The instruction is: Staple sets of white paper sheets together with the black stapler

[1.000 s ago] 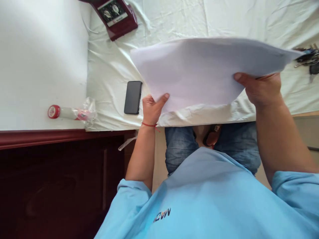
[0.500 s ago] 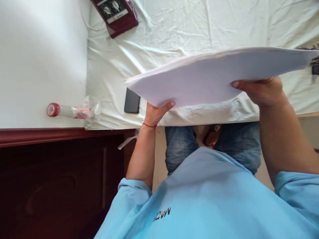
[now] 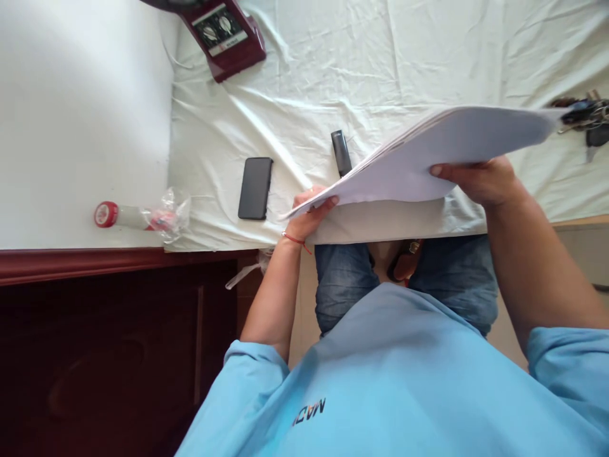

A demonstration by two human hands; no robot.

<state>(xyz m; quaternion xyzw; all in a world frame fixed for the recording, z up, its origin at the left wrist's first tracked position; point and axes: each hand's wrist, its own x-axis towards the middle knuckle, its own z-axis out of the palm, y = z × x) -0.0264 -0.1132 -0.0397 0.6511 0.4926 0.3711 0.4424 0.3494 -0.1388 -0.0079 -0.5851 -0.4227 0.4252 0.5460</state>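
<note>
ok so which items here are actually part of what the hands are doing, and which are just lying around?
In hand:
- stack of white paper, held above the sheet
- left hand gripping its near left corner
- right hand gripping its right edge

Lying about:
- black phone
- dark cylinder, partly under the paper
- keys
- red-capped bottle
- maroon device with dials

I'm in a bedroom at home: a bed with a creased white sheet (image 3: 380,51) fills the upper frame, my phone (image 3: 255,188) and keys (image 3: 587,117) lie on it, and a dark wooden cabinet (image 3: 118,355) stands lower left.
</note>
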